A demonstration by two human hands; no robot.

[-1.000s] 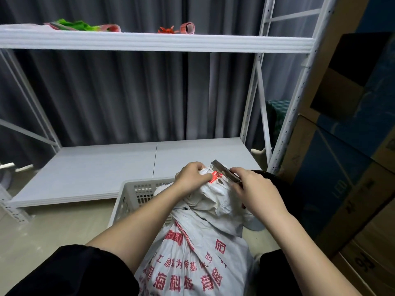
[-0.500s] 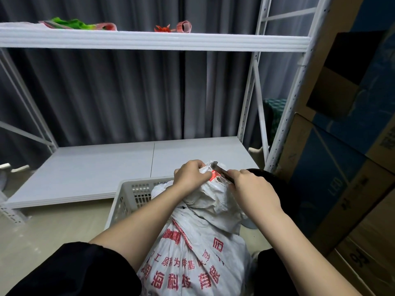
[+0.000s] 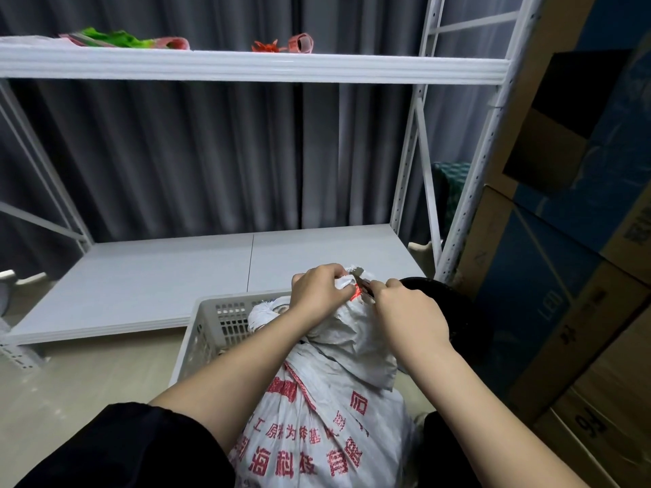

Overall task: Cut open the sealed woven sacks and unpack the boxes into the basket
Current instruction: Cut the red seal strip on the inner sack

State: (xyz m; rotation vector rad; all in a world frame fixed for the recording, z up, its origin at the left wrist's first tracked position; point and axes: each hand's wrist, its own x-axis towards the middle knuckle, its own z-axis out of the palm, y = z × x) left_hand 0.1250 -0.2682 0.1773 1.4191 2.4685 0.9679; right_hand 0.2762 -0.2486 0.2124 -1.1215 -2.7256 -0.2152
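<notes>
A white woven sack (image 3: 327, 427) with red printed characters stands upright between my knees. Its bunched neck is tied with a red tie (image 3: 355, 294). My left hand (image 3: 318, 290) grips the gathered top of the sack. My right hand (image 3: 408, 315) holds a small metal blade (image 3: 363, 278) whose tip lies against the neck beside the red tie. Most of the blade is hidden by my fingers. Behind the sack sits a white perforated plastic basket (image 3: 211, 322); another white sack top (image 3: 262, 313) shows inside it.
A white metal rack has a low shelf board (image 3: 148, 280) beyond the basket and an upper shelf (image 3: 246, 66) carrying red and green tie scraps. Stacked cardboard boxes (image 3: 563, 276) line the right. A black round object (image 3: 447, 304) lies behind my right hand.
My right hand has drawn the blade down and inward, from sticking out above the sack's neck to sitting tight against it by the red tie. My left hand keeps its grip.
</notes>
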